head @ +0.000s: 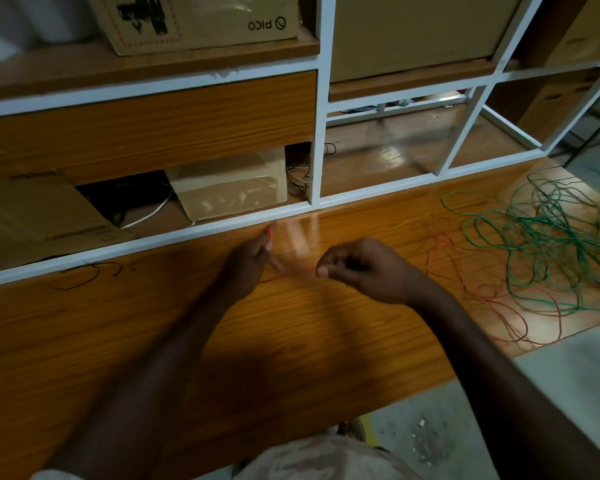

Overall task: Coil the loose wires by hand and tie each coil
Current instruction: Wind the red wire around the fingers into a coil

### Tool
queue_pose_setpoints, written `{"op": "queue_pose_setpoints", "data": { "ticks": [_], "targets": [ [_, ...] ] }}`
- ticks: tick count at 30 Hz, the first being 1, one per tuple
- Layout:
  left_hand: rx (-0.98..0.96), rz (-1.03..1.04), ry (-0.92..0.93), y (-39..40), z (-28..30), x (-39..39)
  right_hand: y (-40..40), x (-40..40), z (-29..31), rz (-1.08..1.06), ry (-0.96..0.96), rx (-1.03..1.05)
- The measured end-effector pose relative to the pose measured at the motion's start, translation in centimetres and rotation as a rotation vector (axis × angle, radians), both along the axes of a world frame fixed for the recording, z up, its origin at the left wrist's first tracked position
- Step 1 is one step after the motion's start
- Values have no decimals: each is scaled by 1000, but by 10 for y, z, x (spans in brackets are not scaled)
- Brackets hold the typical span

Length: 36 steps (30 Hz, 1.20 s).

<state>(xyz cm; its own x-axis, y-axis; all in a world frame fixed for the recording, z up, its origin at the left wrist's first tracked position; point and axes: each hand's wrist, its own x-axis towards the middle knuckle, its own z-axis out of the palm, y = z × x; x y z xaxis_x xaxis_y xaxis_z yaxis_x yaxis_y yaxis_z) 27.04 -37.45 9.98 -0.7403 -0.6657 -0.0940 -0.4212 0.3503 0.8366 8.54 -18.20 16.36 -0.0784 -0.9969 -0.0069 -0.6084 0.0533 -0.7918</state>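
Wooden bench [291, 341]: your left hand [248, 263] and right hand [357, 268] pinch the red wire [499, 306], its tangle right beside the green wire [551, 244]; coiling begins, so next wrap even loops.

Both hands pinch a red wire [471, 292] above the desk [291, 341]. The left hand [253, 261] and right hand [364, 268] stretch it between them. A green wire [548, 237] tangle lies right.

We record a dim, warm-toned scene. Glare streaks lie on the glossy orange-brown wooden tabletop [326, 327] near the white metal shelf frame [321, 98], whose bars bow with wide-angle distortion. Forearm shadows fall toward us. The left hand [248, 263] is motion-blurred; corners soften.
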Motion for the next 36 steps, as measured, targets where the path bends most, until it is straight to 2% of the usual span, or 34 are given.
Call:
{"op": "queue_pose_setpoints", "data": {
  "ticks": [4,8,12,18,23,27,31,33,36],
  "targets": [
    [384,-202,76,12,-12,12,-18,-27,11,-138,126,-125],
    [694,-324,192,37,9,18,-37,-40,3,-235,33,-226],
    [881,-317,227,40,23,23,-50,-46,-9,-255,-11,-250],
    [1066,-292,501,45,36,21,-51,-42,-32,-243,-154,-247],
    [1041,-160,717,44,45,10,-44,-31,-47,-249,-269,-172],
    [1011,-29,782,34,47,-3,-34,-19,-65,-231,-350,-107],
    [959,106,856,21,48,-18,-29,6,-83,-162,-323,30],
    [905,173,894,11,51,-26,-24,18,-84,-119,-369,89],
    [734,267,839,-8,50,-32,-15,30,-72,-38,-415,145]
  ]
}}
